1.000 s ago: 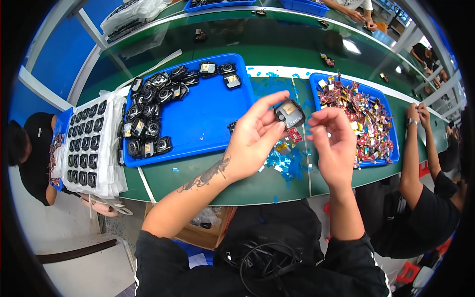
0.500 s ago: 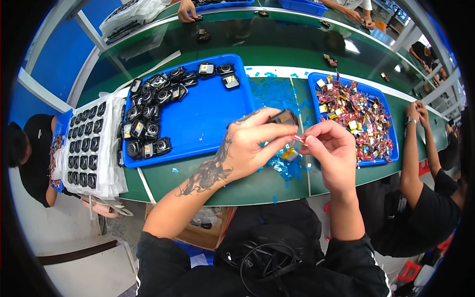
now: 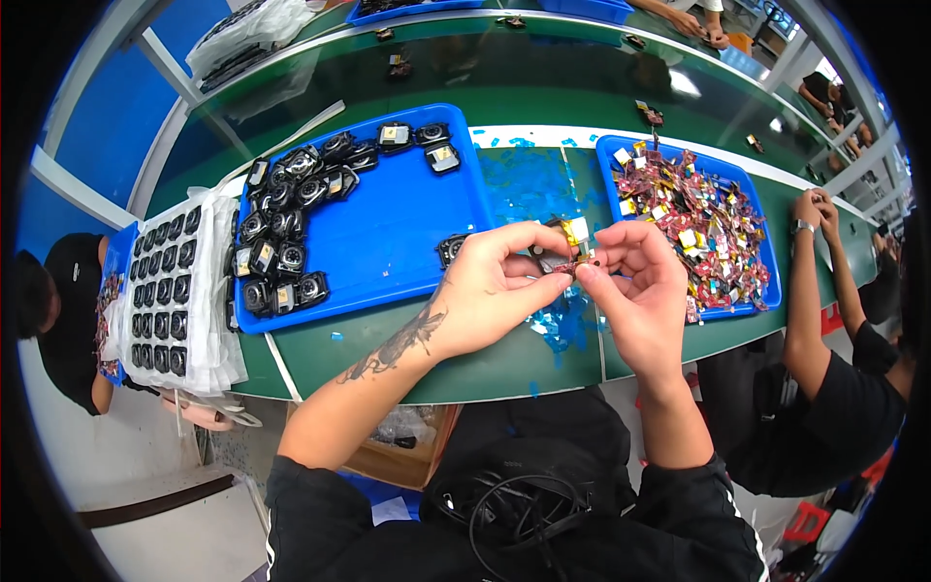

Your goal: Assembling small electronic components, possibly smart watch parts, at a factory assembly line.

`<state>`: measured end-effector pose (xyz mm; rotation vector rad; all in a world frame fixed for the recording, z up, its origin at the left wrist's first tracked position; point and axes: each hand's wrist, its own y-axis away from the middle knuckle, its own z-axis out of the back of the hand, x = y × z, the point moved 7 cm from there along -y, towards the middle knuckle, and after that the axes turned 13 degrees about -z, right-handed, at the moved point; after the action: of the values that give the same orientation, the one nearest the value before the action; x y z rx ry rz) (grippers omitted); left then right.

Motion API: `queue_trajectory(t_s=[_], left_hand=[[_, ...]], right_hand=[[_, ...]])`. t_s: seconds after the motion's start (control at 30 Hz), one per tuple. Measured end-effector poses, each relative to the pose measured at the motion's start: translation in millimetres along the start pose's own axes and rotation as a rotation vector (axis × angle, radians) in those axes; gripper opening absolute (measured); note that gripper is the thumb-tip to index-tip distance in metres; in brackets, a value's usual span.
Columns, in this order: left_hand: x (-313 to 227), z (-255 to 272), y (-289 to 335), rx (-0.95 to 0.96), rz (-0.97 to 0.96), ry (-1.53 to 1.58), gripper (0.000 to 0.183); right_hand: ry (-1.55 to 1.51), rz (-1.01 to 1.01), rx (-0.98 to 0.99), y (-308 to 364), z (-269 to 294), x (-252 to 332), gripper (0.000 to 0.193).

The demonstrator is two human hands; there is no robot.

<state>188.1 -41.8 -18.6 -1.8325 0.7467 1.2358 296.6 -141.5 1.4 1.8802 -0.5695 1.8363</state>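
Between both hands, above the bench in front of me, is a small circuit board assembly (image 3: 576, 233) with a white and yellow piece standing up and a dark reddish part below. My left hand (image 3: 495, 276) pinches it between thumb and fingers. From the other side my right hand (image 3: 640, 301) grips it with thumb and fingertips, its other fingers curled. Fingers hide much of the part. Just left of my left hand, a black watch housing (image 3: 451, 249) lies at the right side of a blue tray (image 3: 378, 262), partly covered by the hand.
Black watch housings (image 3: 291, 209) crowd the tray's left side. A second blue tray (image 3: 606, 160) at right is heaped with small circuit boards (image 3: 693, 228). Blue film scraps (image 3: 558, 335) litter the green bench (image 3: 465, 364). White trays of housings (image 3: 165, 281) stand far left. Co-workers sit around.
The black housing my left hand held now lies in the left tray. Both hands have come together on a small circuit board assembly. A co-worker's hand at the top has left view.
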Motion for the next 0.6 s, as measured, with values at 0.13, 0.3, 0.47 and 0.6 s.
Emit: queue_trajectory(t_s=[0.13,0.3,0.47,0.6], left_hand=[[-3.6,-5.7,0.8,0.02,-0.027,0.046,0.032],[-3.9,-6.8,-0.4,0.039,-0.007,0.019,0.038],[-5.8,-3.7,-1.0,-0.012,-0.021,-0.004,0.037],[-2.2,-3.5,0.9,-0.024,0.016,0.039,0.036]], right_hand=[[0.048,0.088,-0.032,-0.2,0.4,-3.3,0.03],[0.111,0.13,-0.061,0.9,-4.0,0.3,0.029],[0.184,0.158,-0.086,1.8,-4.1,1.8,0.031],[0.28,0.097,-0.1,-0.4,-7.5,1.2,0.037]])
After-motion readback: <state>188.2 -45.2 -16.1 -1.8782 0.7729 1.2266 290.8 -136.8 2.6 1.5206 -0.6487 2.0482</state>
